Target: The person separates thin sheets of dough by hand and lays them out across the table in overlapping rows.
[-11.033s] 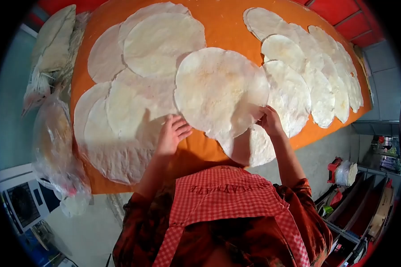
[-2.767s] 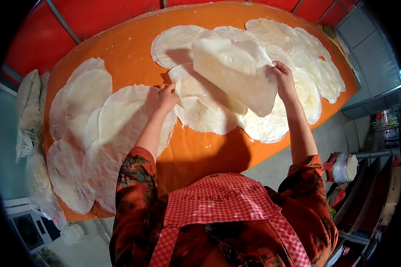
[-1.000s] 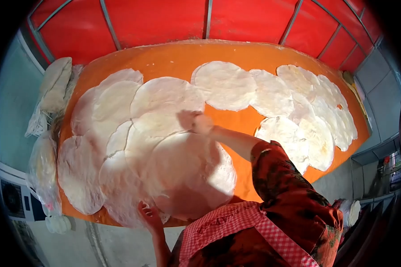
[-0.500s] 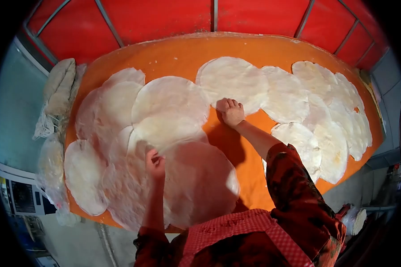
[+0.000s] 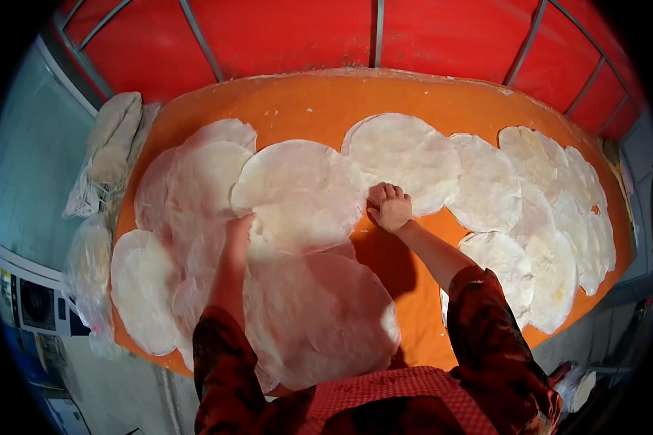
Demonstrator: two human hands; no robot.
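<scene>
Thin round flatbreads lie overlapping on an orange cloth (image 5: pixel 297 101). My left hand (image 5: pixel 238 230) is closed at the lower left edge of a large flatbread (image 5: pixel 297 192), its fingers partly hidden by the angle. My right hand (image 5: pixel 395 209) rests where that flatbread's right edge meets the lower edge of another flatbread (image 5: pixel 403 159). Its fingers are bent and close together, the thumb towards the left, with the edge under the fingertips. Nearer my body, a broad flatbread (image 5: pixel 326 312) lies in shadow.
More flatbreads overlap on the right (image 5: pixel 551 210) and on the left (image 5: pixel 141 290). A red panelled wall (image 5: pixel 290 36) stands behind the table. Folded pale cloth (image 5: pixel 116 138) and a clear plastic bag (image 5: pixel 87 268) sit along the left edge.
My left hand has moved up and slightly left to the large flatbread's edge, and that flatbread now covers more of those below. My right hand stays by the same flatbread edges. The view has shifted.
</scene>
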